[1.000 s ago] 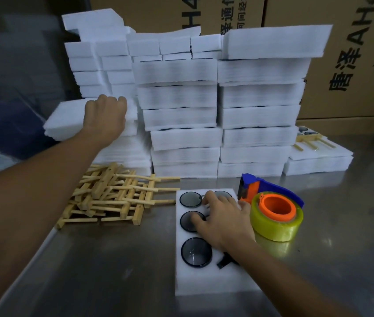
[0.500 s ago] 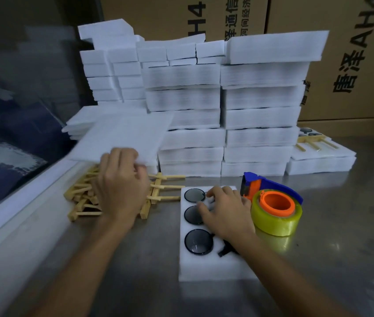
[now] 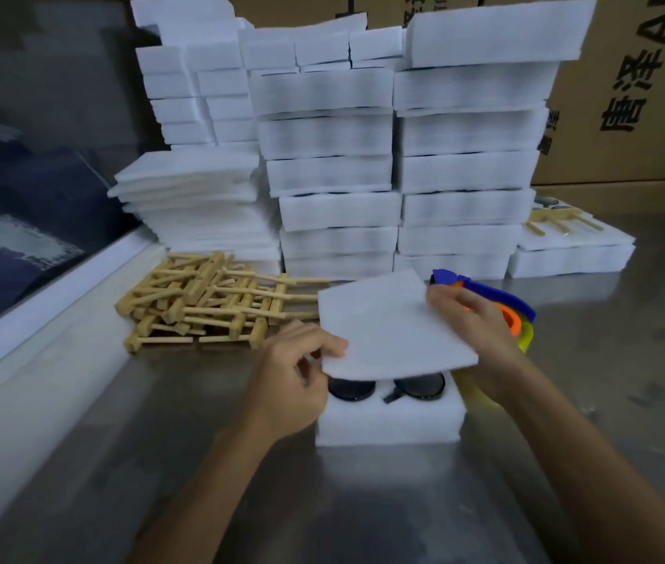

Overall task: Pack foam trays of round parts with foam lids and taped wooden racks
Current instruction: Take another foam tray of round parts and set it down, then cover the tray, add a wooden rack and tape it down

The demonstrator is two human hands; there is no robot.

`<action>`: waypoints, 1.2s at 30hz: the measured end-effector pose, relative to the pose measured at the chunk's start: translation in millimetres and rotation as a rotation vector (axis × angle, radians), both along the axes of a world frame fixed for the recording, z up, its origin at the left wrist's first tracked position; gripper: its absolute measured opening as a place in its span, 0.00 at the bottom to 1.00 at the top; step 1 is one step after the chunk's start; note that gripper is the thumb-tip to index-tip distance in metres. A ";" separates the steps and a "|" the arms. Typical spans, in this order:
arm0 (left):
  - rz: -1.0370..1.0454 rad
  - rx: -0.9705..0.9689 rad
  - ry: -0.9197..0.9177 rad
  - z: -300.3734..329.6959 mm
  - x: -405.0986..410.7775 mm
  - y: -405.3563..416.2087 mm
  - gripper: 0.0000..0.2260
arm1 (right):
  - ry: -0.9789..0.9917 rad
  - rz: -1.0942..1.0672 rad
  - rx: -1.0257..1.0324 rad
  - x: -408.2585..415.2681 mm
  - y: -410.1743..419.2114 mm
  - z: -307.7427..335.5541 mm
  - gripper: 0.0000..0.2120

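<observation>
Foam tray (image 3: 390, 421) sits on table center w/ round parts (image 3: 351, 389) half covered; I've foam lid (image 3: 392, 327) tilted above it; left hand (image 3: 294, 380) & right hand (image 3: 473, 323) pinch its edges; I'd square corners, lower flat.

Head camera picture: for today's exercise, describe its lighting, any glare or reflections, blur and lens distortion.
Head view: dim overall, with the white foam stacks the brightest area; soft reflections on the metal table; slight motion blur on the left hand, right hand and foam lid; wide-angle bending makes the stacks and cardboard boxes lean at the edges.
</observation>
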State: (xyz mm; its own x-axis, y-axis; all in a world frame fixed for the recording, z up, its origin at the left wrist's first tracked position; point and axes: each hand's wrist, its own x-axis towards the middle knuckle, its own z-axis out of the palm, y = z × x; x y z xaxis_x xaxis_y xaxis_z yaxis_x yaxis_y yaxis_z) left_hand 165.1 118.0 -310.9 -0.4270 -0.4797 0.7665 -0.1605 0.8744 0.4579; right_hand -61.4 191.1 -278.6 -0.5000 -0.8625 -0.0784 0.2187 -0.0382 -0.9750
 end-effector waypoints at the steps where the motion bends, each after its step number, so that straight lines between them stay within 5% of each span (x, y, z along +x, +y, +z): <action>1: -0.017 0.037 0.030 -2.1 1.1 0.2 0.16 | 0.197 -0.020 0.046 -0.5 0.7 -3.9 0.12; 5: 0.053 0.461 0.287 -8.0 -0.9 -12.7 0.16 | 0.453 -0.033 0.061 -4.7 -1.6 -18.8 0.14; 10: 0.007 0.830 0.223 -13.0 -21.5 -27.6 0.14 | 0.537 -0.145 0.003 -3.6 -9.0 -33.8 0.12; 20: -0.052 0.829 0.223 -39.1 -19.3 -26.1 0.17 | 0.648 -0.256 -0.073 0.1 -2.4 -44.8 0.08; 25: -0.008 0.710 0.158 -38.6 -22.1 -24.9 0.22 | 0.669 -0.080 -0.026 -3.6 4.2 -44.4 0.14; 29: 0.026 0.636 0.112 -37.2 -21.7 -28.5 0.20 | 0.494 0.116 -0.042 -1.9 7.1 -46.2 0.11; 32: 0.320 0.341 -0.078 -37.0 -17.8 -44.9 0.16 | 0.372 0.135 -0.076 -1.3 6.1 -50.3 0.15; 36: 0.507 0.276 -0.540 -30.1 -17.2 -73.8 0.24 | 0.262 0.105 -0.048 4.6 6.9 -47.3 0.29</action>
State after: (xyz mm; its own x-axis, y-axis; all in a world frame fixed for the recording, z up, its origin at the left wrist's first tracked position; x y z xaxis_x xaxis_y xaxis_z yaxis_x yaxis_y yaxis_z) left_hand 147.9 44.2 -341.0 -0.3844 -0.8582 0.3401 -0.7712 0.5010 0.3927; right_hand -56.8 197.9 -325.8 -0.4057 -0.9102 0.0838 -0.0353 -0.0760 -0.9965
